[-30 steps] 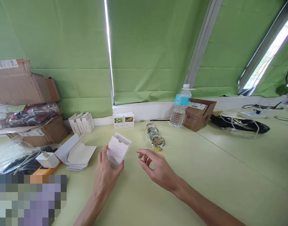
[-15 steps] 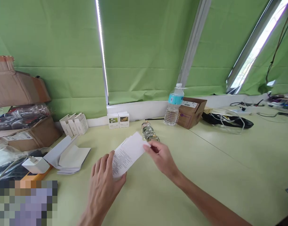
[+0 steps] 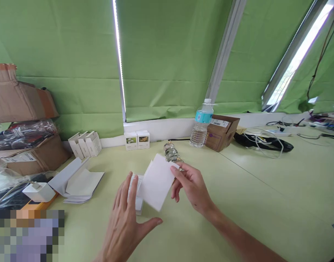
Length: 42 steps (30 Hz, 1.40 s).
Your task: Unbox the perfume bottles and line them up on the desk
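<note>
My right hand [image 3: 190,187] pinches a small white box [image 3: 156,181] by its upper right corner and holds it tilted just above the pale green table [image 3: 238,196]. My left hand [image 3: 126,225] is spread open beside it, fingers stretched up and thumb out, holding nothing. Behind those fingers a printed white leaflet or box [image 3: 138,191] rests on the table, partly hidden. Just beyond the right hand stands a row of clear glass bottles with gold caps [image 3: 171,153].
Several small white boxes [image 3: 85,144] and two picture boxes [image 3: 137,139] line the back wall. Flat white packaging [image 3: 79,180] and a white charger [image 3: 38,191] lie left, by cardboard boxes [image 3: 25,109]. A water bottle [image 3: 199,125], a brown carton [image 3: 222,131] and cables [image 3: 265,142] sit right.
The right hand has taken the white box away from the left hand and turned its blank face to me. The left hand has let go and opened flat.
</note>
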Each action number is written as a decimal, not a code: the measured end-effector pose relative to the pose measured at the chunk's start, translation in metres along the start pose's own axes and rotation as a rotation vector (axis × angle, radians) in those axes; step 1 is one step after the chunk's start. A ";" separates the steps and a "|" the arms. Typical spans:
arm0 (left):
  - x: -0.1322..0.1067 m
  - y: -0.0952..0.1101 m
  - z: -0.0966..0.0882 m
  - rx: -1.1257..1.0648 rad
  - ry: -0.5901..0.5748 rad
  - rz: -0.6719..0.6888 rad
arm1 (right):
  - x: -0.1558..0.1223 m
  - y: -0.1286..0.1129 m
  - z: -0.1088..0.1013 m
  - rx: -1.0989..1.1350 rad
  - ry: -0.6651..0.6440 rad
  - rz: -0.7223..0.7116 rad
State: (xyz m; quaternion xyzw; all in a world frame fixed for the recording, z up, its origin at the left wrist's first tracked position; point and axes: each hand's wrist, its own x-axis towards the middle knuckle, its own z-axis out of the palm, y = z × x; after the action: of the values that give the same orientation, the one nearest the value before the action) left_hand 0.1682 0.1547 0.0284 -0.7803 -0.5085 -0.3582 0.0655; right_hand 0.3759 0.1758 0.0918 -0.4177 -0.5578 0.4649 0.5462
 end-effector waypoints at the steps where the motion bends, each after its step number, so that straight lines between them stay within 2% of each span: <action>1: -0.001 0.002 0.001 -0.001 -0.002 0.015 | -0.004 -0.001 0.005 0.036 -0.052 0.043; 3: -0.003 0.003 0.003 0.006 -0.010 0.052 | -0.009 -0.001 0.012 0.107 -0.107 0.111; 7: -0.005 0.000 0.000 -0.010 -0.040 0.154 | -0.006 0.001 0.011 0.244 -0.048 0.207; 9: -0.004 -0.001 -0.005 -0.076 -0.063 0.141 | -0.003 0.001 0.009 0.306 -0.054 0.233; 11: -0.001 0.000 -0.011 -0.197 -0.088 0.091 | -0.003 0.001 0.009 0.325 -0.124 0.231; 13: 0.003 0.003 -0.016 -0.340 -0.082 -0.022 | -0.006 0.000 0.010 0.241 -0.208 0.204; 15: 0.008 0.006 -0.020 -0.480 -0.036 -0.228 | -0.012 0.002 0.014 0.028 -0.256 0.148; 17: 0.014 0.007 -0.022 -0.614 0.030 -0.456 | -0.017 0.008 0.017 -0.231 -0.267 0.059; 19: 0.019 0.006 -0.025 -0.738 0.121 -0.609 | -0.020 0.015 0.021 -0.411 -0.252 -0.035; 22: 0.024 0.002 -0.030 -0.845 0.288 -0.742 | -0.021 0.027 0.025 -0.484 -0.220 -0.114; 24: 0.026 -0.001 -0.034 -0.829 0.360 -0.807 | -0.020 0.033 0.027 -0.489 -0.208 -0.155; 27: 0.026 -0.005 -0.039 -0.716 0.419 -0.785 | -0.021 0.037 0.029 -0.488 -0.185 -0.218; 29: 0.026 -0.008 -0.040 -0.645 0.363 -0.706 | -0.021 0.039 0.029 -0.487 -0.165 -0.225; 32: 0.028 -0.012 -0.042 -0.683 0.130 -0.654 | -0.018 0.041 0.026 -0.489 -0.141 -0.213; 37: 0.028 -0.012 -0.047 -1.194 -0.232 -0.674 | -0.008 0.048 0.017 -0.453 -0.119 -0.141; 39: 0.027 -0.014 -0.045 -1.230 -0.272 -0.662 | -0.008 0.048 0.017 -0.458 -0.137 -0.129; 42: 0.026 -0.025 -0.039 -1.031 -0.163 -0.691 | -0.012 0.046 0.021 -0.525 -0.183 -0.197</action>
State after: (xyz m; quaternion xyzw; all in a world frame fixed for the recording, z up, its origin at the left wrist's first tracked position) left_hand 0.1340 0.1674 0.0666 -0.5269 -0.4964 -0.4973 -0.4781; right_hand 0.3538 0.1725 0.0447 -0.4450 -0.7435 0.2852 0.4096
